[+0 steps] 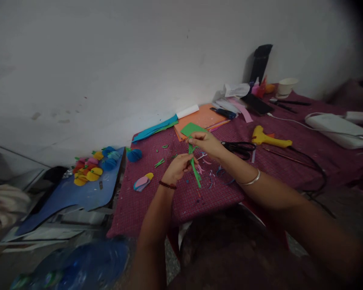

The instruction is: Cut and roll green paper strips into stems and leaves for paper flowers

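Over the middle of the cloth-covered table, my left hand point(179, 166) and my right hand point(204, 141) both pinch a narrow green strip point(194, 171). Its lower end hangs below my left fingers. The right hand sits a little higher, near a wider green sheet point(193, 129); whether it touches that sheet is unclear. Small green scraps point(159, 162) lie left of the hands, and pink and white scraps point(211, 177) lie below them. Black scissors point(240, 148) rest beside my right wrist.
A yellow glue gun point(270, 139) with its cord lies right. Behind are orange sheets point(199, 117), a phone point(256, 104) and a cup point(286, 87). Coloured paper ovals point(143, 182) lie left. Several paper fruits point(93, 174) sit on a blue board point(87, 195).
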The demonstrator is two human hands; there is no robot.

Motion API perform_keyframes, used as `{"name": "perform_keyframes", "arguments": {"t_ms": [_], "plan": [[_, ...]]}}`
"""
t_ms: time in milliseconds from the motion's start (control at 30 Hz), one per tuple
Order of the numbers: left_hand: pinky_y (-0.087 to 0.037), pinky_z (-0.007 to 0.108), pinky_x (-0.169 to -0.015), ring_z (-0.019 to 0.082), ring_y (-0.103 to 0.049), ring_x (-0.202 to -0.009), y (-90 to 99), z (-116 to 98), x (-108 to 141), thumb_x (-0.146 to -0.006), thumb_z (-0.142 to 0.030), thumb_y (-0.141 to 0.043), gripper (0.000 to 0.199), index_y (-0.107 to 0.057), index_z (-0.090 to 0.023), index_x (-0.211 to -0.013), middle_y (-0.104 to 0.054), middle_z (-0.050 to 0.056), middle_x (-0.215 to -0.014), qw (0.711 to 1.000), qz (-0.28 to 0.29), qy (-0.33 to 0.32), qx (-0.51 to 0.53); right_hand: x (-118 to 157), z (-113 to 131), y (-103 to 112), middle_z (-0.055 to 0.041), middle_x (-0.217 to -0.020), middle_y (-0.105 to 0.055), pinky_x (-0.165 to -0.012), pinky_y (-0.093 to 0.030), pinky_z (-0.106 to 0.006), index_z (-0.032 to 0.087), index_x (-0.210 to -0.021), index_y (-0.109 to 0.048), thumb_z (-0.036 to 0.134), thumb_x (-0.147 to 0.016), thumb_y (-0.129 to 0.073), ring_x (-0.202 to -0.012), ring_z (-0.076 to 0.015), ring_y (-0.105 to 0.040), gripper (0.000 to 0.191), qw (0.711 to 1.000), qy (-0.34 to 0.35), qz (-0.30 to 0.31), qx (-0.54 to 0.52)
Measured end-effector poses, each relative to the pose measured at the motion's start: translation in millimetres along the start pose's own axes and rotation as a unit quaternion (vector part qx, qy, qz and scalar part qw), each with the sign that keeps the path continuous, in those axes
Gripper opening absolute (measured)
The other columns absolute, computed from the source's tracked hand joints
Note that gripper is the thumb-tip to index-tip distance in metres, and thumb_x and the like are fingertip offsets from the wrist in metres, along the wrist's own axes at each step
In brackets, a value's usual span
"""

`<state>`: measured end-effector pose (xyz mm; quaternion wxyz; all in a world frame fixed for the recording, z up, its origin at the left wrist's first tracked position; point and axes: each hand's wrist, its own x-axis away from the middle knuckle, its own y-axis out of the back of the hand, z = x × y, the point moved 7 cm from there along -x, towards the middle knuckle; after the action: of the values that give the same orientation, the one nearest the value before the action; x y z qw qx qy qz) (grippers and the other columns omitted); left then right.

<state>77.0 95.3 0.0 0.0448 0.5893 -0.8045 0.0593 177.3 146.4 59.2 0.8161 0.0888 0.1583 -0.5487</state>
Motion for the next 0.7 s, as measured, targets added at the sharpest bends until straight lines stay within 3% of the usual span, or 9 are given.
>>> {"name": "perform_keyframes", "arguments": {"t_ms": [133, 333, 500, 700], "plan": [[-0.019, 0.021, -0.038, 0.006, -0.041, -0.039, 1.7, 5.8, -4.1, -0.076, -0.042, -0.058, 0.032, -0.063, -0.012, -0.064, -0.058, 0.003, -0.055, 0.999, -0.017, 0.013, 0.039, 2.5, 2.3, -3.5, 0.0007, -0.070, -0.060, -0.069, -0.042, -0.027, 0.018, -0.066, -0.065, 0.038, -0.073, -0.066, -0.070, -0.0121, -0.052, 0.021, 0.999, 0.030, 0.013, 0.020], [-0.020, 0.020, -0.042, 0.005, -0.042, -0.045, -0.9, 9.7, -3.4, -0.076, -0.046, -0.063, 0.037, -0.067, -0.010, -0.074, -0.064, 0.006, -0.065, 1.000, 0.008, -0.001, -0.026, 3.4, -0.8, -1.1, 0.0013, -0.068, -0.058, -0.066, -0.040, -0.027, 0.019, -0.065, -0.064, 0.034, -0.074, -0.066, -0.070, -0.0123, -0.051, 0.018, 1.000, 0.007, -0.007, 0.022], [-0.021, 0.020, -0.044, 0.005, -0.039, -0.049, -0.2, 8.9, -0.2, -0.078, -0.050, -0.060, 0.039, -0.068, -0.012, -0.079, -0.065, 0.005, -0.070, 0.998, 0.019, -0.002, -0.058, -3.3, 1.7, 19.2, 0.0027, -0.063, -0.055, -0.063, -0.039, -0.026, 0.019, -0.062, -0.061, 0.034, -0.073, -0.067, -0.064, -0.0106, -0.047, 0.020, 0.998, 0.022, -0.056, -0.010], [-0.032, 0.021, -0.053, 0.009, -0.045, -0.057, 7.0, -4.7, 5.5, -0.080, -0.051, -0.057, 0.039, -0.069, -0.014, -0.076, -0.062, 0.003, -0.069, 0.990, -0.045, -0.024, -0.132, -8.0, 1.1, 50.9, 0.0032, -0.064, -0.056, -0.061, -0.039, -0.025, 0.018, -0.062, -0.059, 0.032, -0.068, -0.068, -0.060, -0.0092, -0.048, 0.018, 0.981, 0.007, -0.161, -0.109]]}}
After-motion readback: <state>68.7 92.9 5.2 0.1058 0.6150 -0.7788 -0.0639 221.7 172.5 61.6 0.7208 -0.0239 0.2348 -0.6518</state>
